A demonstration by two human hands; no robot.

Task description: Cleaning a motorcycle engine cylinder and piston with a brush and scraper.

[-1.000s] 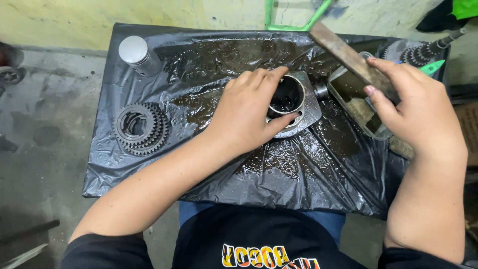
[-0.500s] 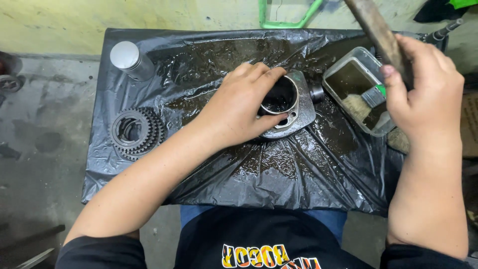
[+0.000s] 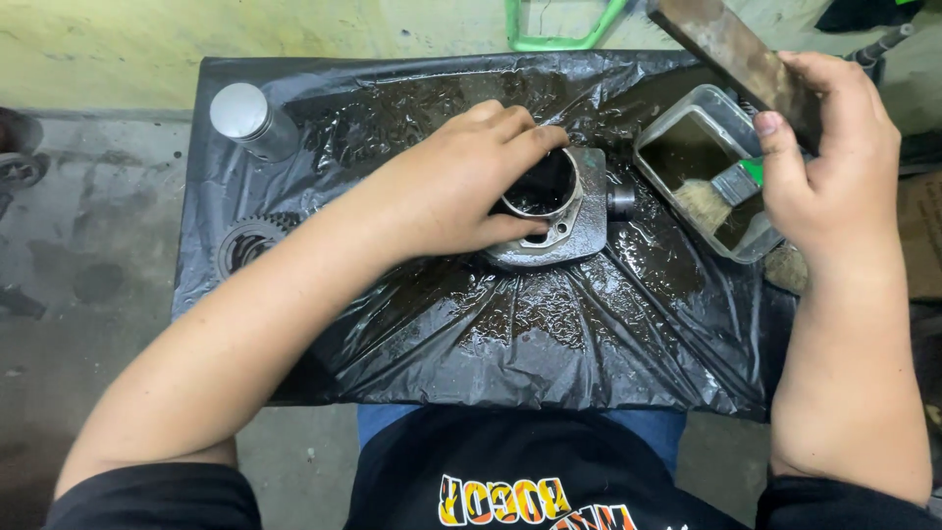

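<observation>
From the head camera, the left hand point(image 3: 461, 186) lay over a grey metal engine cylinder point(image 3: 564, 211), fingers curled round its rim and thumb pressed along its near side, so the part sat gripped near the middle of the table point(image 3: 549, 334), on an oily black plastic sheet point(image 3: 471, 324). The right hand point(image 3: 829, 162) was closed round a flat, rusty metal bar point(image 3: 731, 49), held raised and slanting above a clear rectangular tub point(image 3: 731, 250) of murky liquid just right of the cylinder (a paintbrush point(image 3: 721, 191) rested in it). A silver canister point(image 3: 250, 120) stood at the sheet's far left corner, and a toothed gear point(image 3: 245, 240) lay at the left edge, partly hidden by the left forearm.
</observation>
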